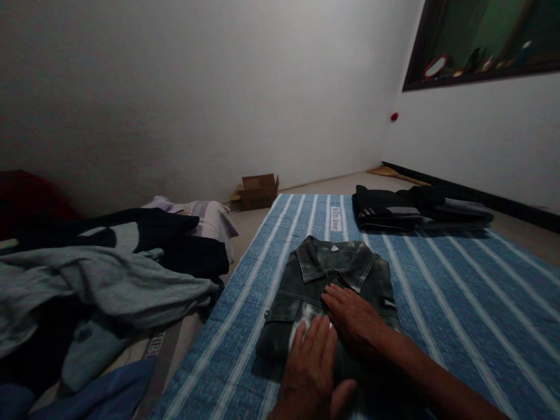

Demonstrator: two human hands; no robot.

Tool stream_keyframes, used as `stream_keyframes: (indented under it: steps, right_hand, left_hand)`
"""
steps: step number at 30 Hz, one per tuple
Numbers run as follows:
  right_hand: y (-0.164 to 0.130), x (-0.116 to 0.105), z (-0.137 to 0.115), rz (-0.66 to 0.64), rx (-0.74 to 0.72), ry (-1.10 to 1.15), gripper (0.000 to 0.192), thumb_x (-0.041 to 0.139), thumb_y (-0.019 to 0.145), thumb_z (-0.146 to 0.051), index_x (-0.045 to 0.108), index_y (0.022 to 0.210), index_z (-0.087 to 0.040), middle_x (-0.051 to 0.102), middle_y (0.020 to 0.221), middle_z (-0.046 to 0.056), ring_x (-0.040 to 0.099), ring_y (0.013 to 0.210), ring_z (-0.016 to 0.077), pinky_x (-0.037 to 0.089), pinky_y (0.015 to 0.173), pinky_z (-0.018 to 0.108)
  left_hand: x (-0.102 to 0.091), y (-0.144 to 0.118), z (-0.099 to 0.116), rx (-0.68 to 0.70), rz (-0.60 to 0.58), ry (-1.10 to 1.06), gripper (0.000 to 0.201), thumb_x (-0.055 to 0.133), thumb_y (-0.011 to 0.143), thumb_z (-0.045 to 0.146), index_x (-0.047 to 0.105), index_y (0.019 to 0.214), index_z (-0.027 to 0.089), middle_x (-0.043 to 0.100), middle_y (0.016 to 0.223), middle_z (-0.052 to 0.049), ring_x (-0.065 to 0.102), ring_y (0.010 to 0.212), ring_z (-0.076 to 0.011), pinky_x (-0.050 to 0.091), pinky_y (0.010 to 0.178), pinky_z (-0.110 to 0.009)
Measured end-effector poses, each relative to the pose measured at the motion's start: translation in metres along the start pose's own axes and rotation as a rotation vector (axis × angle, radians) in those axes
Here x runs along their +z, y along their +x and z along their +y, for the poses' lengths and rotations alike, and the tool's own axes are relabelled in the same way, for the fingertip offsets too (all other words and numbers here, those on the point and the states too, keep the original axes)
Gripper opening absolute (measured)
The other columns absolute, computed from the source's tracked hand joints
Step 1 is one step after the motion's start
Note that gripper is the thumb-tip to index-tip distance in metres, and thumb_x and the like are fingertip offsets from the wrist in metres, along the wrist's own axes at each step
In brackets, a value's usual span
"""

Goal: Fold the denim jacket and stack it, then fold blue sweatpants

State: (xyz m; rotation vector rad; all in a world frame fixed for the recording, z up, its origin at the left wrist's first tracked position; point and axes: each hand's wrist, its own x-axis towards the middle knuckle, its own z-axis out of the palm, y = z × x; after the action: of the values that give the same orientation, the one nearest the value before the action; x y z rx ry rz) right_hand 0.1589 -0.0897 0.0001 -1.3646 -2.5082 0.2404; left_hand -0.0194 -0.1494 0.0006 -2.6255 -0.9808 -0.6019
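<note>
Hands pressed flat: left hand [311, 364] and right hand [353, 318], fingers spread open, rest on folded denim shirt [326, 291]; sliding palms could rumple the fold on striped mat [459, 303].

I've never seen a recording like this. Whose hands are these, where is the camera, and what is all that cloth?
No machine here: a person wears a camera on the head, looking forward and down. Both hands lie flat and open, holding nothing, on a folded dark collared shirt: the left hand near its lower edge, the right hand on its middle. The shirt rests on a blue striped mat. Folded dark clothes sit at the mat's far end, a loose heap of clothes lies left, and a cardboard box stands by the wall.
</note>
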Motion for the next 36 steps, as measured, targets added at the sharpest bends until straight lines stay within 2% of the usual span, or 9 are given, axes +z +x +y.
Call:
stream_keyframes:
  steps: [7,13,17,20,26,28,30,33,36]
  right_hand:
    - [0.007,-0.001,-0.004,0.143,0.019,-0.083,0.027,0.041,0.092,-0.017,0.056,0.115,-0.015,0.055,0.127,0.014,0.046,0.123,0.0257,0.038,0.102,0.043]
    - [0.014,-0.017,-0.008,0.016,0.059,-0.075,0.022,0.042,0.090,-0.014,0.060,0.103,-0.016,0.060,0.115,0.012,0.054,0.108,0.0225,0.041,0.094,0.035]
    - [0.018,-0.017,-0.007,-0.021,0.099,-0.073,0.027,0.042,0.088,-0.013,0.058,0.110,-0.015,0.058,0.121,0.014,0.052,0.112,0.0245,0.041,0.093,0.037]
    - [0.016,-0.016,-0.007,-0.005,0.103,-0.044,0.033,0.043,0.086,-0.011,0.054,0.117,-0.014,0.056,0.125,0.014,0.048,0.119,0.0244,0.039,0.097,0.036]
    - [0.014,-0.014,-0.008,0.027,0.117,-0.033,0.030,0.044,0.086,-0.011,0.057,0.113,-0.015,0.056,0.121,0.013,0.048,0.117,0.0238,0.039,0.097,0.035]
    - [0.017,-0.015,-0.008,0.006,0.130,-0.032,0.030,0.043,0.087,-0.013,0.056,0.114,-0.017,0.057,0.121,0.012,0.050,0.116,0.0233,0.039,0.097,0.035]
    - [0.019,-0.018,-0.007,-0.022,0.144,-0.019,0.029,0.042,0.088,-0.013,0.056,0.113,-0.018,0.058,0.119,0.011,0.051,0.113,0.0225,0.040,0.094,0.034]
    - [0.024,-0.025,-0.009,-0.041,0.155,0.001,0.025,0.043,0.088,-0.015,0.057,0.108,-0.017,0.060,0.112,0.010,0.055,0.105,0.0220,0.042,0.088,0.032]
    - [0.026,-0.028,-0.013,-0.046,0.149,-0.029,0.023,0.045,0.088,-0.018,0.056,0.108,-0.018,0.061,0.107,0.010,0.056,0.099,0.0231,0.043,0.084,0.033]
  left_hand:
    - [0.002,-0.001,0.004,-0.051,0.031,-0.040,0.063,0.052,0.084,0.052,0.047,0.130,0.010,0.055,0.132,-0.017,0.050,0.123,-0.0310,0.044,0.098,-0.048]
    - [0.000,0.005,0.007,-0.098,0.000,-0.051,0.060,0.052,0.084,0.056,0.053,0.124,0.012,0.058,0.128,-0.017,0.054,0.119,-0.0306,0.045,0.097,-0.048]
    - [-0.003,0.009,0.011,-0.117,-0.063,-0.030,0.065,0.052,0.081,0.061,0.056,0.118,0.008,0.059,0.125,-0.020,0.056,0.115,-0.0328,0.049,0.093,-0.048]
    - [-0.004,0.010,0.013,-0.109,-0.060,-0.020,0.066,0.055,0.080,0.061,0.056,0.118,0.007,0.060,0.123,-0.021,0.057,0.114,-0.0338,0.050,0.091,-0.048]
    - [-0.010,0.026,0.004,-0.192,-0.053,-0.151,0.042,0.052,0.087,0.049,0.060,0.108,0.014,0.066,0.113,-0.014,0.060,0.110,-0.0287,0.046,0.097,-0.050]
    - [-0.008,0.033,0.000,-0.212,-0.050,-0.163,0.040,0.053,0.087,0.046,0.060,0.108,0.013,0.066,0.114,-0.014,0.058,0.112,-0.0290,0.045,0.098,-0.050]
    - [-0.002,0.035,-0.001,-0.206,-0.055,-0.134,0.047,0.053,0.086,0.048,0.057,0.115,0.011,0.063,0.120,-0.017,0.055,0.117,-0.0304,0.045,0.098,-0.050]
    - [0.009,0.030,-0.002,-0.173,-0.056,-0.062,0.054,0.051,0.086,0.051,0.055,0.121,0.010,0.060,0.124,-0.018,0.055,0.118,-0.0309,0.047,0.096,-0.049]
    - [0.016,0.024,-0.002,-0.125,-0.030,0.008,0.051,0.048,0.088,0.047,0.055,0.121,0.008,0.061,0.123,-0.018,0.056,0.117,-0.0302,0.048,0.094,-0.048]
